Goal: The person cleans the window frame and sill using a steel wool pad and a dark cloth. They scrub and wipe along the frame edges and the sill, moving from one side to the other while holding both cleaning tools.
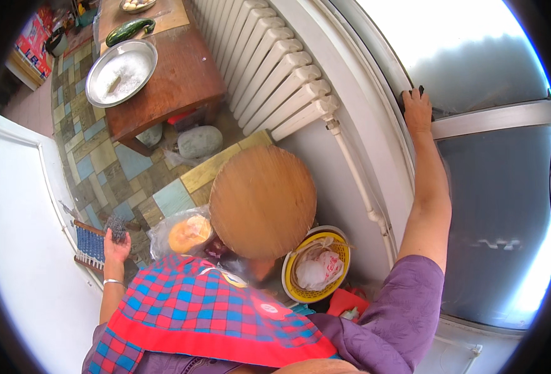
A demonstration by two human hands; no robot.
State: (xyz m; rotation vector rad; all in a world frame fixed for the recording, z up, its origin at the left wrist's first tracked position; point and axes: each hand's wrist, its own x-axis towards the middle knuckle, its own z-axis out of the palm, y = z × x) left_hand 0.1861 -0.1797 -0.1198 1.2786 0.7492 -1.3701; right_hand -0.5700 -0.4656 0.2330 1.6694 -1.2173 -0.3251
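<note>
My left hand (117,248), palm up, holds a grey steel-wool scrubber (116,227) at the lower left, above a small folding stool (90,245) with a blue and white woven seat. Far to the right, my right hand (418,112) is stretched out to the metal window frame (490,119), its fingers curled at the frame's edge. A small dark piece (421,89) shows at those fingertips; whether it is a latch I cannot tell. Before me a round wooden board (264,201) covers whatever supports it. A cut pumpkin (190,233) in clear plastic sits beside it.
A metal basin (122,73) of suds stands on a wooden table (177,70), near a dark green squash (130,32). A white radiator (275,61) and pipe (355,163) line the wall. A yellow basket (316,292) holds plastic bags. A white door (27,187) stands left.
</note>
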